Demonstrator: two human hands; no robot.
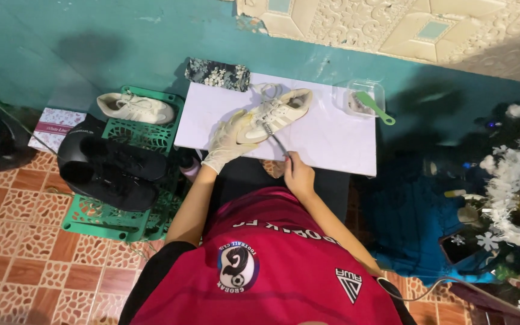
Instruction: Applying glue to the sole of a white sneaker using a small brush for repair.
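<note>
The cream sneaker (pixel 277 114) lies on its side near the back middle of the white board (pixel 332 141), toe toward the person's left, laces spilling loose behind it. Its main risk, as a judgement, is sliding: the board looks smooth, and a hard stroke from the thin tool (pixel 275 139) could push the shoe away or skid it toward the board's edge if the hold slackens. The loose laces could also snag the tool's tip, and a slip could jab the gloved fingers resting right beside the working spot. The left hand (pixel 229 142), in a pale glove, reaches forward with the arm nearly straight and is clamped over the toe end, pinning the shoe down. The right hand (pixel 297 173), bare, sits closer to the body with the elbow bent, closed around the lower end of the tool, whose tip meets the shoe's side. Farther right stands a clear tub (pixel 362 99) with a green brush (pixel 375 108) across it; a second cream sneaker (pixel 135 108) and 2 black shoes (pixel 112 171) rest on a green crate (pixel 151 137) at the left.
</note>
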